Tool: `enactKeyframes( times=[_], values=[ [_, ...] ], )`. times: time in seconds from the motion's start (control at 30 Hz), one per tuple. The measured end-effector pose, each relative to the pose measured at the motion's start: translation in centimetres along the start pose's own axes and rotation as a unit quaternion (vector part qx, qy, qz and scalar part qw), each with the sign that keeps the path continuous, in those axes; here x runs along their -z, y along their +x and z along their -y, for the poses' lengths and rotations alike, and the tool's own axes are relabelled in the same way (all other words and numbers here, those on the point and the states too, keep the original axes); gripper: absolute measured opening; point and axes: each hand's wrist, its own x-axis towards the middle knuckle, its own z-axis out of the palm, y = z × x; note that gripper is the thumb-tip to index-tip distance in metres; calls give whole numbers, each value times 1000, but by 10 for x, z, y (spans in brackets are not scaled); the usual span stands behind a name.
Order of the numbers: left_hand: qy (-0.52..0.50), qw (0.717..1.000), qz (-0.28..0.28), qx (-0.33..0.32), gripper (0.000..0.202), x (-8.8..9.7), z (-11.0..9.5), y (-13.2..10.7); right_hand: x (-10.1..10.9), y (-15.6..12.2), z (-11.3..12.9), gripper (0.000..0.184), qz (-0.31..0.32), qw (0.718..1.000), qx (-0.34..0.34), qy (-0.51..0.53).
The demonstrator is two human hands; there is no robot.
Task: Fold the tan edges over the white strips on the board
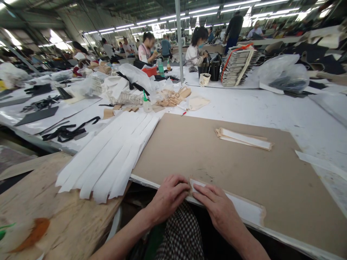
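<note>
A strip of tan fabric with a white backing (246,210) lies along the front edge of the brown board (173,151). My left hand (172,193) is at the strip's left end, its curled fingers pinching the tan edge there. Flat across the white face rests my right hand (215,202), fingers stretched out and pressing down just beside the left fingertips. The part of the strip beneath the right hand is hidden. Farther back on the board is a small stack of similar tan and white strips (244,139).
Long white strips (108,155) lie fanned out left of the board. Behind it stand a green-capped bottle (147,104) and tan fabric pieces (175,96). A tied stack (237,66) and a plastic bag (283,74) sit farther back. Other people work beyond a metal pole (179,43).
</note>
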Motion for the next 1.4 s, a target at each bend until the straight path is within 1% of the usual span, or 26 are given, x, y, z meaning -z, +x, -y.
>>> enactKeyframes(
  times=[0.07,0.27,0.5,0.77,0.87,0.97,1.07,1.13,1.17,1.3,1.4],
  values=[
    [-16,1000,-14,6,18,-1,1,0,1,0,0,43,1,1000,-1,1],
    [21,1000,-19,-8,21,-7,5,1,2,0,1,44,5,1000,-5,1],
    [64,997,11,-39,20,-6,9,3,0,0,0,44,11,1000,-4,1],
    [83,994,20,-64,20,0,8,9,-1,-1,-1,45,7,1000,0,-5],
    [98,992,35,-73,20,2,7,10,-1,-1,0,45,11,1000,-2,3],
    [123,987,64,-83,19,4,5,10,-1,-1,0,44,16,1000,-3,3],
    [145,981,87,-92,22,6,4,10,-2,-1,0,48,20,1000,-5,-1],
    [133,983,91,-83,23,6,4,9,-1,-1,0,49,21,1000,-4,-3],
    [115,987,84,-72,22,6,4,8,-1,-1,0,48,21,1000,-3,-4],
    [16,999,29,-28,21,3,3,4,1,-1,0,46,24,1000,5,-5],
    [-12,999,31,-24,22,1,1,2,0,-1,-1,45,21,1000,5,-3]
  ],
)
